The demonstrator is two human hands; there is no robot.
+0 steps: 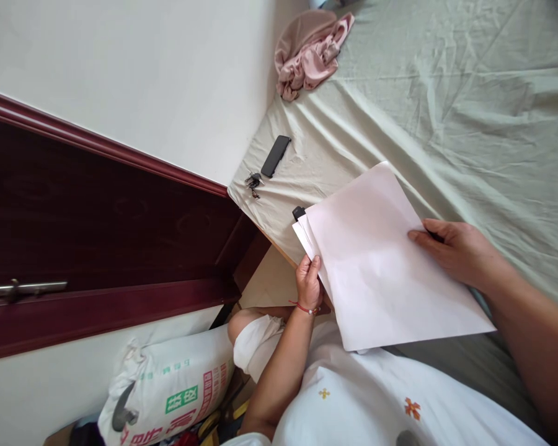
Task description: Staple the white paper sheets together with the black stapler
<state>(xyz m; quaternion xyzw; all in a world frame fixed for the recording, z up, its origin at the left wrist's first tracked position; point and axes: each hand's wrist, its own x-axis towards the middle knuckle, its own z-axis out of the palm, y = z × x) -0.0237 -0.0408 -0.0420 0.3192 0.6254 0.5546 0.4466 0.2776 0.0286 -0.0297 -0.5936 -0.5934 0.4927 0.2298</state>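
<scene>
A bed (469,111) with a pale green sheet fills the upper right. Over its near edge lies a stack of white paper (381,260), its long axis slanting from the upper left toward the lower right, one corner pointing up the bed. The right hand (456,248), arm stretched in from the right, pinches the paper's right edge. The left hand (309,282), wrist bent upward, grips the left edge. Farther up the bed lie pink cloth (309,52), a phone (276,156) and keys (253,183).

Soft, even daylight, faint shadows, sharp focus, view tilted sideways and stretched toward the edges.
</scene>
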